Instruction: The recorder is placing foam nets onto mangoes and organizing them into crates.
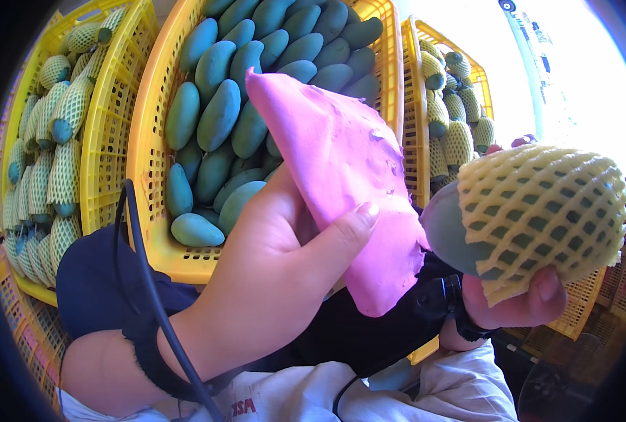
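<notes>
My left hand (274, 257) pinches a soft pink sheet (358, 169) between thumb and fingers. The sheet has ragged, crumpled edges, and I cannot tell whether it is cloth or foam. At the right, my right hand (520, 302) is wrapped round a green mango (450, 228) from below. A pale yellow foam net sleeve (552, 204) covers most of that mango, leaving its left end bare. The sheet's right edge appears close to the bare end; whether they touch is unclear. Some fingers of both hands are hidden.
Beyond my left hand a yellow crate (151, 169) holds many bare green mangoes (218, 116). Crates with sleeved mangoes stand on its left (105, 133) and right (415, 112). A black cable (155, 288) runs past my left forearm.
</notes>
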{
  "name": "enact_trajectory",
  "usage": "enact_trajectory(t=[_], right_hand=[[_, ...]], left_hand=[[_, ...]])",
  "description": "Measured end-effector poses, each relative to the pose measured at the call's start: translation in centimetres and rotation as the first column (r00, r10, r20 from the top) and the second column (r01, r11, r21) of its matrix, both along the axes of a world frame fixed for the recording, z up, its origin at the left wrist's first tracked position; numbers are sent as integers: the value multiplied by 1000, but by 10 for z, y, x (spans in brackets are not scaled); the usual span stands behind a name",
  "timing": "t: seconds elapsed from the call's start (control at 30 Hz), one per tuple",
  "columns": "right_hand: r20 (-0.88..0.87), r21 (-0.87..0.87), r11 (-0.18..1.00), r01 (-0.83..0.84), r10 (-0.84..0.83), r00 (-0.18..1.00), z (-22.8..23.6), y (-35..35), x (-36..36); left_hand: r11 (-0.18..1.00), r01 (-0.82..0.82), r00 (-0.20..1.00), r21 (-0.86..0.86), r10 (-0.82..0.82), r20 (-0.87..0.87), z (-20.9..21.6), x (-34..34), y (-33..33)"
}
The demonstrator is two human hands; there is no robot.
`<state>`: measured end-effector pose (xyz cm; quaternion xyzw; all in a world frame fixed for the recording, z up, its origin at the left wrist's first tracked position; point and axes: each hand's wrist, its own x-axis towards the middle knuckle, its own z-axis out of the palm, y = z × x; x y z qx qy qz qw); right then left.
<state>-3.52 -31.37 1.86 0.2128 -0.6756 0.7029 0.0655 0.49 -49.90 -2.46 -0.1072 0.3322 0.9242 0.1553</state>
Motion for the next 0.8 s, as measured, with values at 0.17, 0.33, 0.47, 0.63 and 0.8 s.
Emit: enact_trajectory(t=[0.17, 0.33, 0.47, 0.63, 0.8], right_hand=[[67, 145, 985, 96, -107, 992, 7, 1, 5], [133, 221, 966, 135, -167, 977, 12, 1, 7], [194, 223, 964, 146, -191, 962, 16, -2, 7], [314, 309, 944, 113, -214, 925, 22, -10, 1], [340, 415, 900, 133, -289, 895, 31, -22, -2]], left_hand=[[999, -3, 999, -39, 1, -44, -4, -1, 3], [995, 64, 997, -71, -62, 36, -4, -3, 1], [988, 89, 996, -124, -86, 30, -6, -3, 1], [981, 109, 994, -163, -107, 17, -13, -3, 5], [978, 148, 989, -145, -146, 22, -17, -1, 7]])
